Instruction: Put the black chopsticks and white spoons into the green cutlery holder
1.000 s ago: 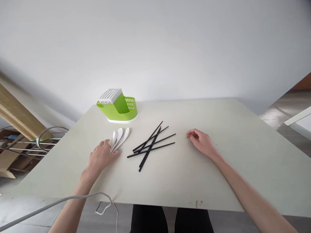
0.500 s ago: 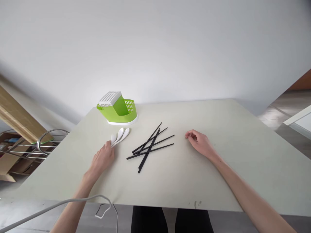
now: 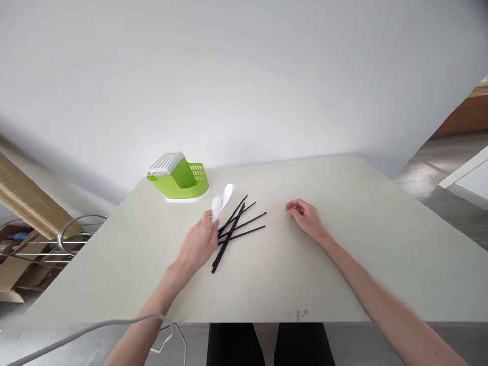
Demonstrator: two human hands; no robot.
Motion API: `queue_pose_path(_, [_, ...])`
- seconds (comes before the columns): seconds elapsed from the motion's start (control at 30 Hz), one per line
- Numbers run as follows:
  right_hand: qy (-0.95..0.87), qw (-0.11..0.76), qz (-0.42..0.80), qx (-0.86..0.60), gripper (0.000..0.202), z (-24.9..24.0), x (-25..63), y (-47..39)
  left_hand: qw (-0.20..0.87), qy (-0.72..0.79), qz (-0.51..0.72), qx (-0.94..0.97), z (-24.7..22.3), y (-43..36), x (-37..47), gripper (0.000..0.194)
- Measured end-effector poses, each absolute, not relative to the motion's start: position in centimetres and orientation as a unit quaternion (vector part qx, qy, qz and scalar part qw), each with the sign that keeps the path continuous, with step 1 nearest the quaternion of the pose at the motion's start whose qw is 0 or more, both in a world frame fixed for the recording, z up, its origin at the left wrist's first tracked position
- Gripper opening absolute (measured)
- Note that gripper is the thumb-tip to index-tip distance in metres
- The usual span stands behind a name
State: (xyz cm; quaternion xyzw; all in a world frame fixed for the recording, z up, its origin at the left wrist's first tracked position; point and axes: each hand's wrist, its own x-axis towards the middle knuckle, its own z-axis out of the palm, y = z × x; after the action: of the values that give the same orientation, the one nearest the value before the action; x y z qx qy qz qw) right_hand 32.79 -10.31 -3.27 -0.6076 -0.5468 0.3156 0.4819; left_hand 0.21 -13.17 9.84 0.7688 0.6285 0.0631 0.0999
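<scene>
While the left hand (image 3: 196,244) gripped the white spoons (image 3: 223,201) by their handle ends, two bowls poked out past its fingers, tilted up towards the far side! That hand was right at the left part of the black chopsticks (image 3: 240,235), covering some of their ends; whether it touched them, you couldn't tell. And the chopsticks? Crossed over one another, they lay around the middle of the table (image 3: 267,284), thin tips to the far right. Over to the right, the right hand (image 3: 307,218) sat near those tips but apart from them, fingers loosely bent, grip slack. At the far left stood the green basket (image 3: 190,192), white slotted top and all, close to the wall (image 3: 244,91). Down at the near left, a grey cable (image 3: 114,322) ran across; beyond the table's left edge, there was a metal rack (image 3: 60,238)!
</scene>
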Motion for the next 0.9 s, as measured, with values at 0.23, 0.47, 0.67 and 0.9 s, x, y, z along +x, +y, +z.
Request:
queue_pose_path(0.23, [-0.427, 0.596, 0.339, -0.59, 0.02, -4.1, 33.7, -9.1, 0.139, 0.527, 0.017, 0.838, 8.0, -13.7, 9.1, 0.02])
queue_pose_path(0.47, [-0.435, 0.616, 0.373, -0.541, 0.054, -3.2, 33.5, -9.1, 0.124, 0.52, -0.039, 0.844, 6.1, -13.2, 13.9, 0.02])
queue_pose_path(0.67, [-0.526, 0.536, 0.277, -0.6, 0.042, -3.8, 33.1, -9.3, 0.137, 0.514, -0.043, 0.846, 4.9, -13.2, 15.8, 0.02])
queue_pose_path(0.9, [-0.587, 0.509, 0.15, -0.612, 0.035, -5.2, 32.8, -8.9, 0.166, 0.498, -0.037, 0.851, 4.7, -13.6, 17.2, 0.03])
